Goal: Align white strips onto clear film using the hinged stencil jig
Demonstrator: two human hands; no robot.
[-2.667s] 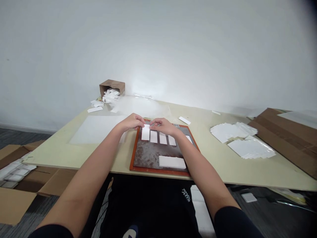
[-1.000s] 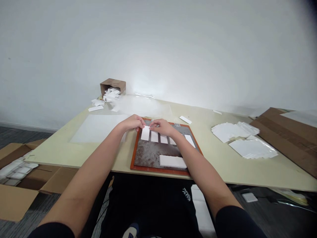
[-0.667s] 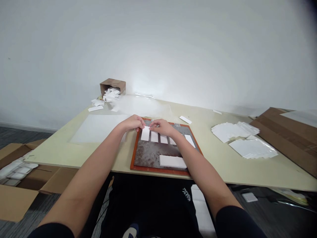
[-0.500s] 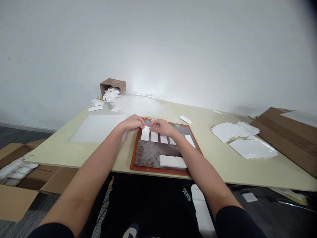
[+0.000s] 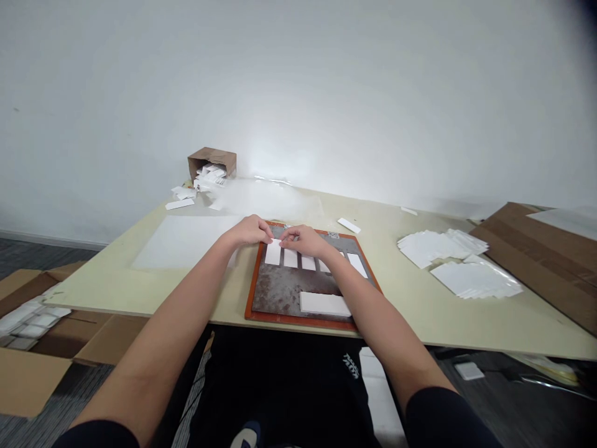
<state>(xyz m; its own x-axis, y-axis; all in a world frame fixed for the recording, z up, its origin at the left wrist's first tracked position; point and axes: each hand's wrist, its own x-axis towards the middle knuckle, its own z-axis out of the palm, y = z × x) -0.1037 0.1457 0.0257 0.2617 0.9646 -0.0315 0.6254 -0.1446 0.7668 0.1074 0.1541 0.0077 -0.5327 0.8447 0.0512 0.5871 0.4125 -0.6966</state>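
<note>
A dark mat with an orange rim (image 5: 280,292) lies on the table in front of me. Several small white strips lie in a row along its far part, and a wider white stack (image 5: 324,303) sits near its front edge. My left hand (image 5: 249,230) and my right hand (image 5: 303,238) meet over the leftmost white strip (image 5: 273,254). Both pinch its far end with thumb and fingers, left hand at the left corner, right hand at the right corner. My right forearm hides part of the strips on the right.
A tipped cardboard box (image 5: 212,163) spills white strips at the far left. A clear plastic sheet (image 5: 184,239) lies left of the mat. Piles of clear bags (image 5: 461,264) sit to the right, beside flat cardboard (image 5: 545,261). An open carton (image 5: 28,330) stands on the floor left.
The leftmost strip has settled a little further up the mat into line with the row; both hands have stayed pinched at its far end.
</note>
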